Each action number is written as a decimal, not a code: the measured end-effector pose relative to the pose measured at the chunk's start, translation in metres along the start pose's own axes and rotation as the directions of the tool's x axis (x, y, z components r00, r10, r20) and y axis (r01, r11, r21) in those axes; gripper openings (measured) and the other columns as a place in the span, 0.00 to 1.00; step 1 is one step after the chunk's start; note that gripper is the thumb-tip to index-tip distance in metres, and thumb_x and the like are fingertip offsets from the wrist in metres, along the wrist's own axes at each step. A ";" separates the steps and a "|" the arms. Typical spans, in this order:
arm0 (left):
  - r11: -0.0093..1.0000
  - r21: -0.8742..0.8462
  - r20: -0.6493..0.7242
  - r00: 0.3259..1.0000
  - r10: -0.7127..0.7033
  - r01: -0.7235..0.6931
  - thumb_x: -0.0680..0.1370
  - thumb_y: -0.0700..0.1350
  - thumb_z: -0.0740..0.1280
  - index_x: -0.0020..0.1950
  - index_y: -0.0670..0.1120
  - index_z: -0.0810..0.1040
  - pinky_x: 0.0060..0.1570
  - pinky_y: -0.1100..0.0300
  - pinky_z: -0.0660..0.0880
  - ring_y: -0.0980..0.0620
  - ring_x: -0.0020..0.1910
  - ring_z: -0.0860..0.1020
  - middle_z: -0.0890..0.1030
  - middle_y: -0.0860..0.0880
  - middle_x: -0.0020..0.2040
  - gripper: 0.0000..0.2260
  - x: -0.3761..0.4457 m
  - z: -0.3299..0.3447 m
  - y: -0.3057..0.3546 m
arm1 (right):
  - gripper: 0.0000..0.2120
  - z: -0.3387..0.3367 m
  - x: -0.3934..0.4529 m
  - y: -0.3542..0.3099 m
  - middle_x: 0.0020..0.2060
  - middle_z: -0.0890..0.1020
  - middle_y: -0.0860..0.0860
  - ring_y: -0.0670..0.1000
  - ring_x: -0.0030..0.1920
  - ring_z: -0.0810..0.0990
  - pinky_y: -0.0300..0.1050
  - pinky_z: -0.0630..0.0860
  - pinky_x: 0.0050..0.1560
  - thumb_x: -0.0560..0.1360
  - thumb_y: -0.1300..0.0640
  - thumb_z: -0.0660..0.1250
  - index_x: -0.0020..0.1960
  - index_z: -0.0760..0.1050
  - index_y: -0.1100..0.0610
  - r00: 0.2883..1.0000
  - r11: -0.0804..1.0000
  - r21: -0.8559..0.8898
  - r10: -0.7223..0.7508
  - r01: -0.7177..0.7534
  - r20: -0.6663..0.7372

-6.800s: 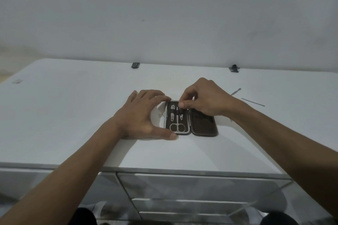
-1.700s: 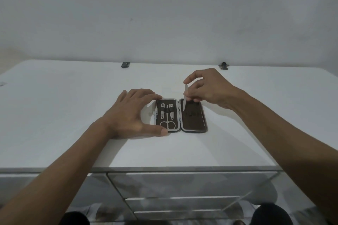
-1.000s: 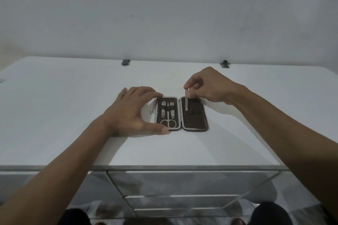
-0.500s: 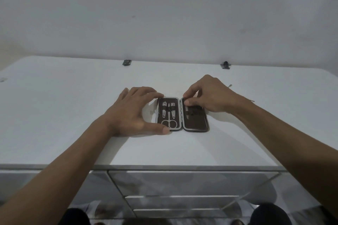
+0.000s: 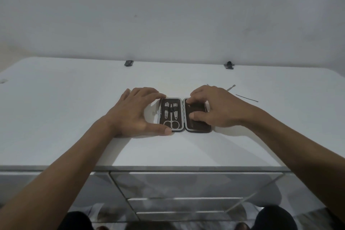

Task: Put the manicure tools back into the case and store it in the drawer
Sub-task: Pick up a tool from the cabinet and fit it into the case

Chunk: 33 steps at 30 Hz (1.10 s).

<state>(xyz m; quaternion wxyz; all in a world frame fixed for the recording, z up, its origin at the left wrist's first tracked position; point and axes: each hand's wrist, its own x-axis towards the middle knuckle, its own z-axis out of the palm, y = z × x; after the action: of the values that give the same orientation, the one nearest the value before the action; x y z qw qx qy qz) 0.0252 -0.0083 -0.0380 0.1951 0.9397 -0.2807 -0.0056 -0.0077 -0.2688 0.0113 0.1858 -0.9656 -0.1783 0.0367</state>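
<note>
A dark manicure case (image 5: 197, 127) lies open flat on the white dresser top (image 5: 74, 117). Its left half holds scissors (image 5: 171, 122) and two clippers (image 5: 175, 112). My left hand (image 5: 136, 114) grips the case's left edge between thumb and fingers. My right hand (image 5: 214, 110) lies over the right half, with fingers on its far edge and thumb pressing its lining. Whatever sits under that hand is hidden. Two thin metal tools (image 5: 246, 97) lie loose on the top behind my right wrist.
Mirrored drawer fronts (image 5: 186, 185) run below the dresser's front edge. Two small black clips (image 5: 128, 63) sit at the back edge by the white wall. A small pale object (image 5: 3, 81) lies at the far left.
My right hand brought a thin metal tool down onto the case's right half and now presses flat over it. My left hand has stayed on the case's left edge.
</note>
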 end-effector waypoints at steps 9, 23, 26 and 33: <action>1.000 -0.007 0.003 1.000 -0.004 0.004 0.56 0.88 0.57 0.75 0.62 0.67 0.77 0.40 0.58 0.56 0.75 0.63 0.68 0.62 0.73 0.53 0.000 0.000 0.000 | 0.24 -0.008 0.002 0.001 0.59 0.72 0.47 0.47 0.59 0.70 0.39 0.66 0.57 0.69 0.46 0.76 0.63 0.78 0.50 0.999 1.000 -0.013 -0.001 0.001 0.049; 1.000 -0.010 0.012 1.000 -0.015 0.015 0.56 0.88 0.57 0.76 0.61 0.67 0.78 0.39 0.57 0.56 0.75 0.62 0.67 0.61 0.73 0.54 0.000 -0.001 0.002 | 0.23 -0.010 0.003 -0.002 0.57 0.77 0.47 0.48 0.58 0.73 0.44 0.72 0.57 0.66 0.44 0.78 0.58 0.80 0.51 0.998 0.999 0.025 0.022 -0.023 0.062; 1.000 -0.012 0.014 1.000 -0.014 0.014 0.56 0.88 0.57 0.76 0.62 0.67 0.78 0.39 0.57 0.55 0.75 0.63 0.67 0.61 0.73 0.53 -0.001 -0.002 0.002 | 0.23 -0.011 0.002 -0.003 0.56 0.77 0.47 0.49 0.58 0.74 0.44 0.72 0.57 0.67 0.45 0.78 0.59 0.80 0.51 0.997 0.999 0.023 0.022 -0.024 0.068; 1.000 -0.003 0.003 1.000 0.001 -0.001 0.57 0.88 0.57 0.75 0.62 0.67 0.77 0.41 0.59 0.56 0.74 0.64 0.68 0.61 0.73 0.52 -0.001 -0.002 0.002 | 0.23 -0.010 0.001 -0.002 0.55 0.78 0.46 0.49 0.59 0.74 0.46 0.72 0.60 0.68 0.47 0.78 0.61 0.79 0.52 0.996 0.998 0.051 0.031 -0.035 0.084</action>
<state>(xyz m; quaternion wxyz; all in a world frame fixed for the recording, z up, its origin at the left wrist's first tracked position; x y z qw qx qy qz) 0.0235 -0.0083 -0.0361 0.1962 0.9393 -0.2814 -0.0073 -0.0061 -0.2700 0.0217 0.2031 -0.9608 -0.1689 0.0847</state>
